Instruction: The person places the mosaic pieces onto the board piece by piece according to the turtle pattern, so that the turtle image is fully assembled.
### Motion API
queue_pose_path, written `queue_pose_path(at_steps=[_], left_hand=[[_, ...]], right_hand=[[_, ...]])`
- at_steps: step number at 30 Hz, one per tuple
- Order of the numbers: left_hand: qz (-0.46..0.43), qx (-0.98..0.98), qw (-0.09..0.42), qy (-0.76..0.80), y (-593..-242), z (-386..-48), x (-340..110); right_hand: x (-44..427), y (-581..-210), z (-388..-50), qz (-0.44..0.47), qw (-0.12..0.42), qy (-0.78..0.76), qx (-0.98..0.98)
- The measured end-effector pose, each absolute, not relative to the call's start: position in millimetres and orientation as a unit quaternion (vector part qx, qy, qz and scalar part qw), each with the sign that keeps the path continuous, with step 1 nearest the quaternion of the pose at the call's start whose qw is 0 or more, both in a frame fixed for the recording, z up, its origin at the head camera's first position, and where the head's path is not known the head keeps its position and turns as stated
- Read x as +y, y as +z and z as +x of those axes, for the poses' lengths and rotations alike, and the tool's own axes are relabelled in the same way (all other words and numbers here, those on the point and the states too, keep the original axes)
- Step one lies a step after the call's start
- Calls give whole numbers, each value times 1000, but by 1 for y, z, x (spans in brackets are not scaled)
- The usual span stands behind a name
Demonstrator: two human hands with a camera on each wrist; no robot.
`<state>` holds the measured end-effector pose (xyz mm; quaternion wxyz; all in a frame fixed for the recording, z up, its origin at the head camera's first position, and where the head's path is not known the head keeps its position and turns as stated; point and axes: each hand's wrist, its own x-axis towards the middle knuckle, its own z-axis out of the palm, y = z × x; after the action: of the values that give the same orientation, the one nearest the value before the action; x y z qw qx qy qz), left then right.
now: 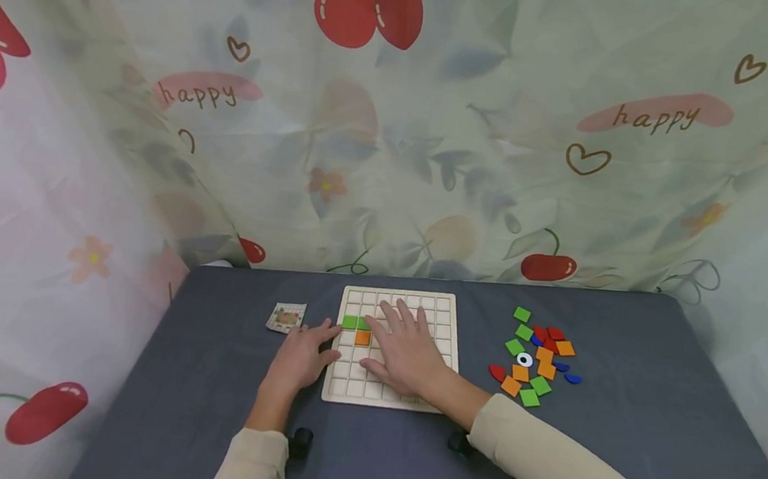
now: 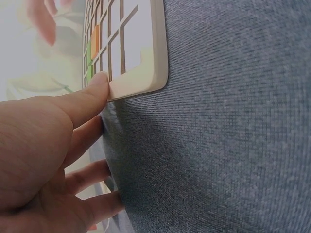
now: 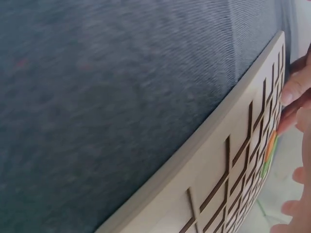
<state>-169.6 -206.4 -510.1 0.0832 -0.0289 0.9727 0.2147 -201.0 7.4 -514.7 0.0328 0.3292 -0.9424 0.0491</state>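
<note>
A pale wooden grid board (image 1: 444, 316) lies flat on the table. Two green square tiles (image 1: 350, 322) sit side by side in its left cells, and an orange square tile (image 1: 363, 338) fills a cell just below the right-hand one. At the board's left edge is my left hand (image 1: 299, 355); its thumb (image 2: 92, 94) touches the rim while the other fingers reach down towards the cloth. My right hand (image 1: 408, 354) is spread over the middle of the board, fingers extended, with its index fingertip close to the right green tile. It covers several cells.
Loose pieces lie right of the board: green tiles (image 1: 530, 398), orange tiles (image 1: 511, 386), red pieces (image 1: 497, 373), blue pieces (image 1: 573, 379) and a white ring-like disc (image 1: 524, 359). A small printed card (image 1: 287, 317) lies on the left. Patterned curtains (image 1: 392, 155) stand behind the dark table (image 1: 620, 386).
</note>
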Motion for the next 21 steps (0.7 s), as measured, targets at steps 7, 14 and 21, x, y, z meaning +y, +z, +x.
queue_pose_path(at_steps=[7,14,21], left_hand=[[-30,970,87,223,-510,-170,-207],[-29,969,85,230,-509,-169,-207],[-33,967,88,235,-508,-168,-206]], right_hand=[[26,-515,-199,323,24,45,-945],[54,-519,-199,319,31,55,-946],[82,-527,-197,296,37,71,-952]])
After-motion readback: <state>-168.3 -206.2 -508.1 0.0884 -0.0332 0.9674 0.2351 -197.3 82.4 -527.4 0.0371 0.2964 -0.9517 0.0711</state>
